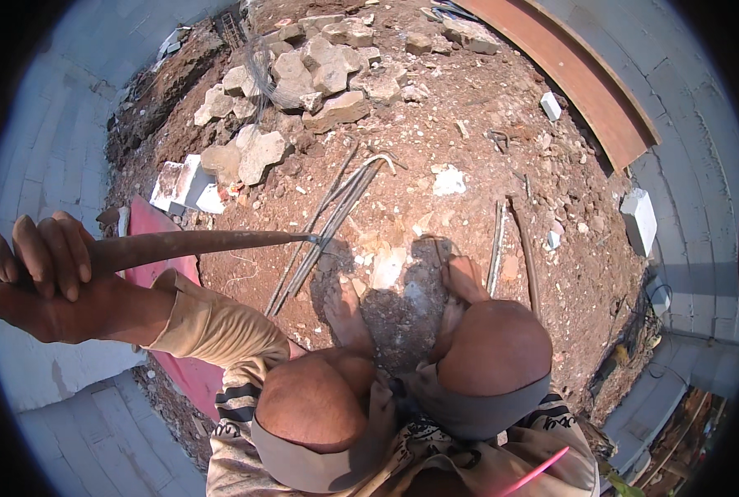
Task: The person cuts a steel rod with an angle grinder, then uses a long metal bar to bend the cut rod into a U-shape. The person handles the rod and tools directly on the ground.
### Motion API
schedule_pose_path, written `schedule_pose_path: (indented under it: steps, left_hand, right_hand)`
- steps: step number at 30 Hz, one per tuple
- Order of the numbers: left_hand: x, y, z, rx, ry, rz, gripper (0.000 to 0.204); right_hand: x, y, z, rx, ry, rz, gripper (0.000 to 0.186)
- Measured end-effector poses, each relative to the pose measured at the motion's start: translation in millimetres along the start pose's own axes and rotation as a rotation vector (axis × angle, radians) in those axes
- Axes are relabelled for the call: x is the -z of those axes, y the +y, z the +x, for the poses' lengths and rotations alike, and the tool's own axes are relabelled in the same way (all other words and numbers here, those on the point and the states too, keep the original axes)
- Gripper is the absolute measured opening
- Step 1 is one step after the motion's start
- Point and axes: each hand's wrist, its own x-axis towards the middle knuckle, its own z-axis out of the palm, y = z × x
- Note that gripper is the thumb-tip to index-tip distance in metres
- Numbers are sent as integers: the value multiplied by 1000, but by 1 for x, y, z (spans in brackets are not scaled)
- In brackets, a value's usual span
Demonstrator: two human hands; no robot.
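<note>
My left hand point(55, 282) is raised at the left, its fingers wrapped round a long brown metal bar point(195, 242). The bar tapers to the right, and its tip lies in view over several thin steel rods point(328, 228) on the ground. Whether it touches them I cannot tell. Just beyond my right knee, my right hand point(466, 280) is low to the ground, fingers curled. What it holds, if anything, is not clear, and the knee hides that forearm. Between my knees, a bare foot point(349, 319) rests on the soil.
Broken paving blocks point(328, 66) are heaped at the far side, with tangled wire point(262, 79). Two more rods point(497, 248) lie to the right. A brown channel-shaped board point(568, 70) leans near the grey block wall point(692, 166). Pink sheeting point(183, 364) lies at left.
</note>
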Motion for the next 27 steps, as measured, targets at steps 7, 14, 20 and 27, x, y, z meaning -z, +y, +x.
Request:
schedule_pose_path:
  steps: [7, 14, 20, 27]
  left_hand:
    - [-7, -1, -3, -50, 237, 168, 34]
    - [1, 7, 6, 8, 72, -115, 25]
    - [13, -11, 4, 7, -16, -251, 15]
    - [8, -14, 17, 79, -119, -252, 16]
  right_hand:
    - [47, -38, 100, -56, 477, 439, 27]
    - [50, -29, 72, -48, 427, 494, 36]
    - [-7, -13, 31, 142, 251, 99, 31]
    - [2, -29, 59, 135, 114, -3, 27]
